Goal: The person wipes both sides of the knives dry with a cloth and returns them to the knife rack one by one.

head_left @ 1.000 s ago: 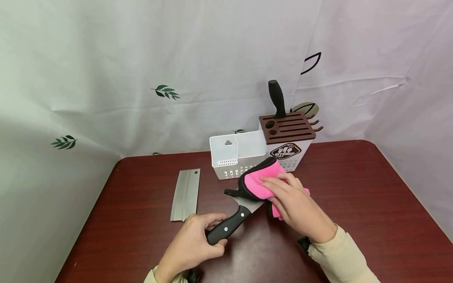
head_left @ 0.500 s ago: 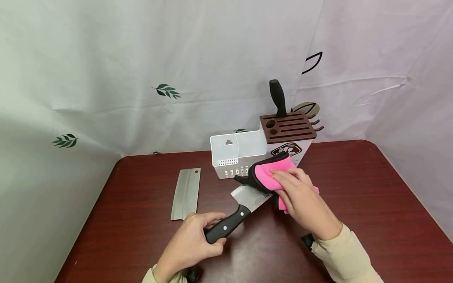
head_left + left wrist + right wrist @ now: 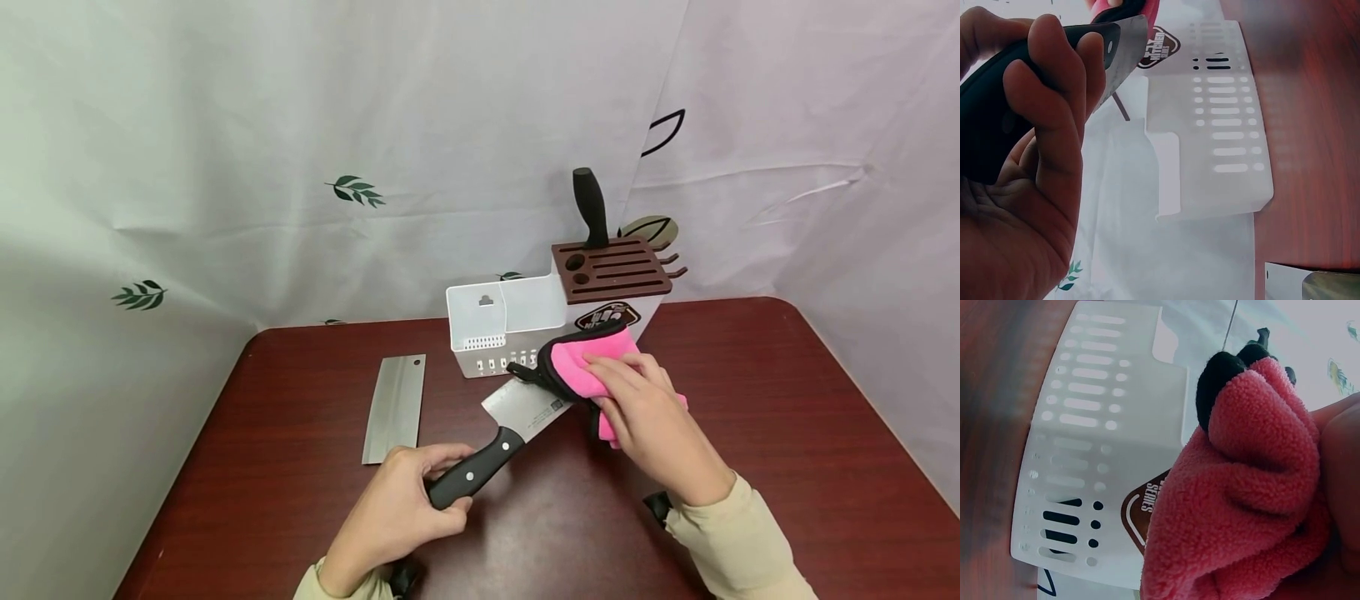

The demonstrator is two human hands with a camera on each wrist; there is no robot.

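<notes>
My left hand (image 3: 393,504) grips the black riveted handle of a kitchen knife (image 3: 521,407), its wide blade angled up to the right. In the left wrist view the fingers wrap around the handle (image 3: 1054,59). My right hand (image 3: 648,412) holds a folded pink cloth (image 3: 581,367) with black edging around the outer part of the blade, hiding the tip. The blade's heel and printed markings show bare. Fluffy folds of the pink cloth (image 3: 1241,462) fill much of the right wrist view. To the left of the knife, a cleaver (image 3: 395,408) lies flat on the table.
Behind the hands stands a white perforated kitchen rack (image 3: 468,362) with a brown slotted top (image 3: 622,271) and side hooks. One black-handled knife (image 3: 590,208) stands in a slot. The dark red table (image 3: 787,417) meets a pale leaf-patterned curtain (image 3: 450,125) at the back.
My right hand and the pink cloth have slid right and slightly up along the blade, baring more of it near the handle. My left hand and the knife handle have shifted slightly left.
</notes>
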